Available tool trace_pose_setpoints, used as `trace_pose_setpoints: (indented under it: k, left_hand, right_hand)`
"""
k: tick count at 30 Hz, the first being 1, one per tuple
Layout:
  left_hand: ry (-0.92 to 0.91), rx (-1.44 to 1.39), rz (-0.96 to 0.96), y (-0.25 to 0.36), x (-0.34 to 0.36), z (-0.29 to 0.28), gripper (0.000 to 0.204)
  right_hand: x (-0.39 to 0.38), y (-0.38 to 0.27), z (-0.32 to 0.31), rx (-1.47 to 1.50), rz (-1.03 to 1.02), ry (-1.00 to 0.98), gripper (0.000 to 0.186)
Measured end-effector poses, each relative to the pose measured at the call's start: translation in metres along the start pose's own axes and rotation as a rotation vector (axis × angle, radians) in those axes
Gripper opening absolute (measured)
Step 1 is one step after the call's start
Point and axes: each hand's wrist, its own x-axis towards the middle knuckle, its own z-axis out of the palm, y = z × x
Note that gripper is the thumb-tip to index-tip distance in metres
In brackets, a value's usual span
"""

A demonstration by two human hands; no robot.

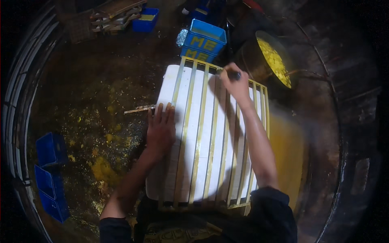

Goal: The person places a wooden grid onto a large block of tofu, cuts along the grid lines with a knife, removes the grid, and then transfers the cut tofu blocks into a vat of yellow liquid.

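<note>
Yellow-stained, wooden-looking slatted frame (198, 146), lying over a long white block (170, 83) in the middle of the view. Right grip (237, 86) closed around a small dark object (234, 75) at the frame's far edge. Left grip (161, 128) spread out flat, fingers over the block's left edge, just beside a thin brown stick (139, 109); impossible to tell whether touching it. Beyond the frame, stacked light-blue plastic crates (206, 43); to their right, a round dark vat (248, 58) of yellow pieces (273, 60).
</note>
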Motion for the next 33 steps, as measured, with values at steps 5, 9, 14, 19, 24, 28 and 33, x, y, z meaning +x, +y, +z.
trace_pose_setpoints:
  k: [5, 9, 14, 19, 24, 28, 33]
  left_hand:
    - [0.065, 0.056, 0.025, -0.003, -0.002, 0.004, 0.052]
    - [0.1, -0.052, -0.048, -0.024, -0.012, 0.006, 0.05]
    - [0.058, -0.106, -0.032, -0.007, 0.002, 0.004, 0.051]
    - [0.227, -0.113, 0.011, -0.022, -0.004, 0.004, 0.048]
    - [0.23, -0.133, 0.022, -0.007, -0.001, -0.011, 0.045]
    - [0.172, -0.147, 0.023, 0.003, 0.002, -0.01, 0.049]
    - [0.051, -0.101, -0.043, -0.024, -0.006, -0.016, 0.05]
  right_hand:
    - [0.006, 0.018, 0.023, -0.196, 0.045, -0.07, 0.022]
    - [-0.112, -0.138, -0.039, 0.461, 0.601, -0.315, 0.02]
    - [-0.26, -0.211, -0.12, 0.324, 0.638, -0.619, 0.011]
    - [-0.185, -0.204, -0.104, 0.337, 0.516, -0.498, 0.011]
    - [-0.008, -0.067, 0.022, 0.027, -0.064, 0.008, 0.017]
    - [0.028, -0.004, 0.054, -0.156, -0.044, -0.002, 0.019]
    - [-0.091, -0.149, 0.005, 0.284, 0.543, -0.325, 0.022]
